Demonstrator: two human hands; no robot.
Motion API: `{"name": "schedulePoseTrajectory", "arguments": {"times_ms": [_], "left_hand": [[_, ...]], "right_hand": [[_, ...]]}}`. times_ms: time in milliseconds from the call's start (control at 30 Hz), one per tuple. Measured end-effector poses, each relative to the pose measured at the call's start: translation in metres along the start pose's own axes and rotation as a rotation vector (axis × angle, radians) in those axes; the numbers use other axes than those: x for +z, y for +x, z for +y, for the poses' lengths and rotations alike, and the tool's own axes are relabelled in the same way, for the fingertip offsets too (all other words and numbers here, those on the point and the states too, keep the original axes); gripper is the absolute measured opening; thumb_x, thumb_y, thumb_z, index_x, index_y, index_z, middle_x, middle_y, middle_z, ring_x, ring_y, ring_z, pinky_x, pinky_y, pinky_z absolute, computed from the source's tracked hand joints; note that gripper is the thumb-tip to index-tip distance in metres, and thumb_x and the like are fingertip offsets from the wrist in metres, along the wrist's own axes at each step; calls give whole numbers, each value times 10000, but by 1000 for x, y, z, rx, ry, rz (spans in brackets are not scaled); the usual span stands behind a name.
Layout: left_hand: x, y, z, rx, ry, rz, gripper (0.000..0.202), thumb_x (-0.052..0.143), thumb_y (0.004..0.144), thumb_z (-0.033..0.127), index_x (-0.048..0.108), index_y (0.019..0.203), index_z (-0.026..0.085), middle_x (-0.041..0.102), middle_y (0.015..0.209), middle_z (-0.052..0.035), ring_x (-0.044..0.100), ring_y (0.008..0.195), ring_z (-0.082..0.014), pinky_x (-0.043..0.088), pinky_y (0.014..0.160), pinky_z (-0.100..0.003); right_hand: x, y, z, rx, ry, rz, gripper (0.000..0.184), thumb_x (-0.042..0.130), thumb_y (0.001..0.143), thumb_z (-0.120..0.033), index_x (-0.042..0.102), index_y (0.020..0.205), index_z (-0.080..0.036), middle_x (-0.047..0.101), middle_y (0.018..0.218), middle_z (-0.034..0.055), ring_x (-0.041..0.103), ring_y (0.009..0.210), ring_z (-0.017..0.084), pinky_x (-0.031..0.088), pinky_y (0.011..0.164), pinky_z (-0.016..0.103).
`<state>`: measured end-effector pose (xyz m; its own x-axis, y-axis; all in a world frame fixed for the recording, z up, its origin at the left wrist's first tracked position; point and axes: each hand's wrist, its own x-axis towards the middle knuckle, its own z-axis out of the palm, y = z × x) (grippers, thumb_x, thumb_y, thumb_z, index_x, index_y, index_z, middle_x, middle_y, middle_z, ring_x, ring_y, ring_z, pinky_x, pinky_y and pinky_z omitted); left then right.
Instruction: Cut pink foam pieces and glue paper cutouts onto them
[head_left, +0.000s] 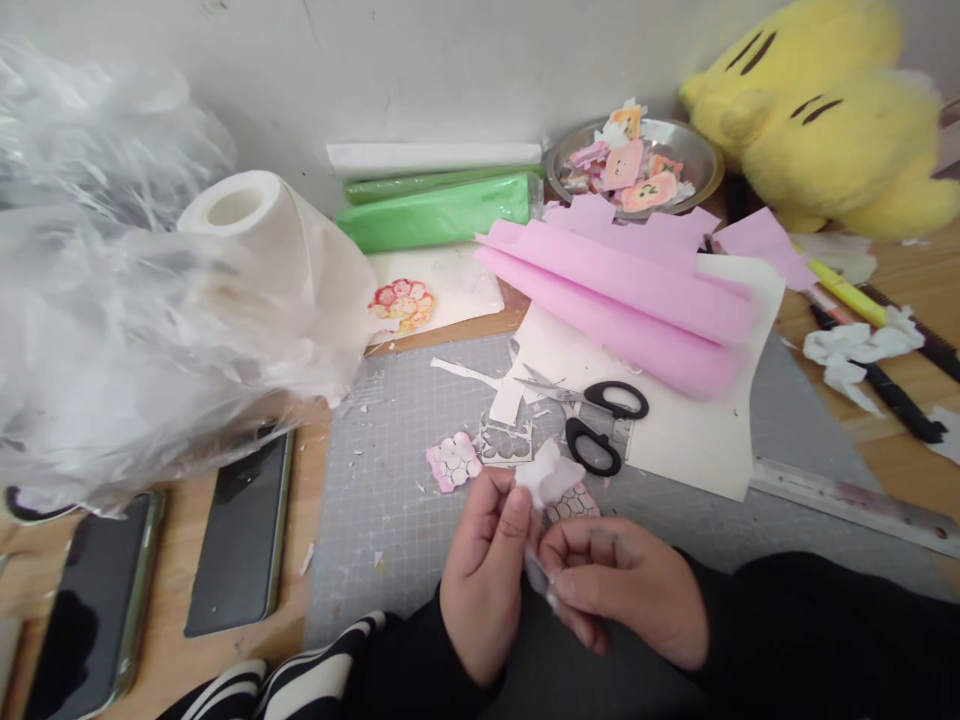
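Note:
My left hand (484, 580) is closed, its thumb and fingers pinching a small, thin white paper piece (551, 472) with pointed, petal-like edges. Just to the right, my right hand (630, 585) is closed too, its fingertips at a narrow translucent strip (537, 572) that hangs below the paper. Whether the strip and the paper are one piece I cannot tell. Partly behind my fingers lies a pink cutout with drawn round cells (571, 502). Another pink-edged cutout (454, 461) lies left of it. Black-handled scissors (600, 400) rest slightly open beyond my hands.
Beneath everything is a grey cutting mat (390, 400) with paper scraps. Pink paper (622, 300) lies on a cream sheet (690, 430). Behind stands a metal bowl (709, 170) of coloured cutouts. A ruler (855, 505) lies right; a tissue roll (300, 240) and two phones (240, 540) are left.

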<state>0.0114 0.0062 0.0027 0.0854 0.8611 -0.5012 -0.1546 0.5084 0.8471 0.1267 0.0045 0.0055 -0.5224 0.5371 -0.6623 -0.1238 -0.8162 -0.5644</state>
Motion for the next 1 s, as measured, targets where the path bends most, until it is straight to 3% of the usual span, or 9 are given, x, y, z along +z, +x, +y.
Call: {"name": "schedulePoseTrajectory", "arguments": {"times_ms": [367, 700, 800, 1000], "left_hand": [[0, 1, 0, 16, 44, 5, 151, 451, 780, 323, 453, 726, 182, 423, 523, 60, 353, 444, -58, 307, 452, -172], [-3, 3, -3, 23, 25, -52, 172, 433, 794, 327, 431, 723, 171, 424, 466, 75, 356, 414, -41, 308, 427, -149], [-2, 2, -2, 29, 6, -55, 166, 445, 789, 321, 429, 723, 169, 439, 463, 75, 382, 404, -37, 322, 419, -141], [2, -1, -1, -60, -94, -196, 160, 461, 776, 317, 410, 720, 176, 503, 448, 64, 464, 348, -60, 351, 358, -150]], "right_hand": [[-5, 4, -4, -46, 63, 51, 92, 461, 539, -232, 415, 546, -153, 443, 344, -73, 349, 294, 23, 258, 338, 154], [-12, 11, -7, -68, 290, 118, 141, 485, 495, -248, 373, 530, -170, 380, 307, -92, 302, 249, 24, 242, 263, 141], [-10, 10, -7, -23, 260, 117, 142, 467, 502, -269, 369, 547, -176, 404, 315, -85, 317, 245, 36, 260, 255, 148], [-4, 7, 1, 8, 10, 74, 149, 479, 501, -245, 437, 611, -155, 472, 361, -74, 384, 277, 38, 317, 296, 149]]}}
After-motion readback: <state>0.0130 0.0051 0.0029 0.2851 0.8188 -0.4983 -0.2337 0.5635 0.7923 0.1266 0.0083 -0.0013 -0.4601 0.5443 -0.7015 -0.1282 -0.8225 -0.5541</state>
